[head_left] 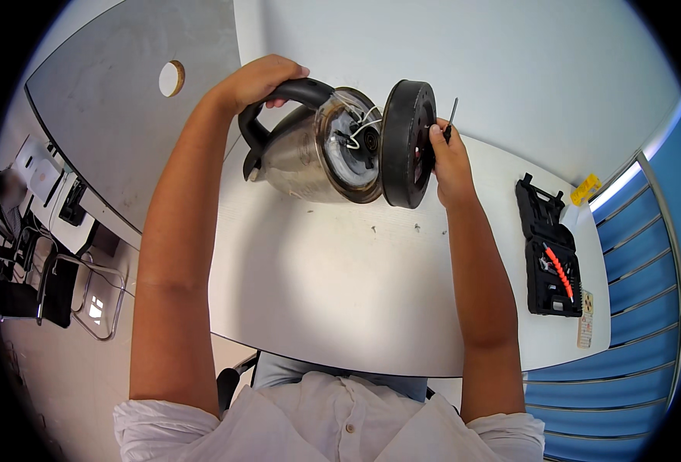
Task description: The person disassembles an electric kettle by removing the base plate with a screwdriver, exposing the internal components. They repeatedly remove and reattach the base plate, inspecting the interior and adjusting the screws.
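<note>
Pretty sure this is an office, with some tinkering going on: plain white desk (pixel 317 285), a black tool case (pixel 522 204) lying open near its right edge, and past its left edge a metal-framed black chair (pixel 62 292) beside another, cluttered worktop (pixel 81 231).

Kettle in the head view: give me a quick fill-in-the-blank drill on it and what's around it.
The left hand grips the kettle by its ____.
The right hand, at the black base, also holds a ____ with a metal shaft.
White ____ show at the kettle's open underside.
The tool case has its lid ____, not shut.

Missing words: handle; screwdriver; wires; open.
</note>
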{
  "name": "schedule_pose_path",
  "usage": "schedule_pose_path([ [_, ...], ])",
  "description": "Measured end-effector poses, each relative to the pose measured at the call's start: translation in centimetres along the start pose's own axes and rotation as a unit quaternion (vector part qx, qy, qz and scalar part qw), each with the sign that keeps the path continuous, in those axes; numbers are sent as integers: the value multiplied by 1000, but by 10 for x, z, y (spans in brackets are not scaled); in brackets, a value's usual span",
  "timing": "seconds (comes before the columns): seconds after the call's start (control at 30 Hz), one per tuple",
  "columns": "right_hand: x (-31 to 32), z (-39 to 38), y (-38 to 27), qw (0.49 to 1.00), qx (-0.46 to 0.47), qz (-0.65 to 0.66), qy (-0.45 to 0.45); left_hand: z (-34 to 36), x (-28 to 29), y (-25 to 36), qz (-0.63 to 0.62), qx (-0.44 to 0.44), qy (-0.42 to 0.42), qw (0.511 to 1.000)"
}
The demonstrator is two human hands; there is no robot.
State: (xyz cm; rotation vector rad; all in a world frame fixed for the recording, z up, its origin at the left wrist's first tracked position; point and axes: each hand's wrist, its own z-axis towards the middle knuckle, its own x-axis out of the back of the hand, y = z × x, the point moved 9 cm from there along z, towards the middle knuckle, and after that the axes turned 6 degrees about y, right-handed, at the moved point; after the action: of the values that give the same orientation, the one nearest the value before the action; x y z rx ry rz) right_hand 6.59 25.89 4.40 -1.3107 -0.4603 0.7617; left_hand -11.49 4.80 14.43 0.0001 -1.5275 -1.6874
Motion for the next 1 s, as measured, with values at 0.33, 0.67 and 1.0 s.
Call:
schedule_pose_path([
  [0.33, -9, -3, -59, 975, 203, -66, -65, 0, 1, 0, 7, -11, -1, 1000],
  [0.67, -102, -69, -132, 722, 589, -325, -161, 6, -36, 30, 18, -23, -61, 998],
  [1.0, -73, -80, -102, 849, 411, -330, 35, 7, -37, 32, 32, -20, -56, 998],
])
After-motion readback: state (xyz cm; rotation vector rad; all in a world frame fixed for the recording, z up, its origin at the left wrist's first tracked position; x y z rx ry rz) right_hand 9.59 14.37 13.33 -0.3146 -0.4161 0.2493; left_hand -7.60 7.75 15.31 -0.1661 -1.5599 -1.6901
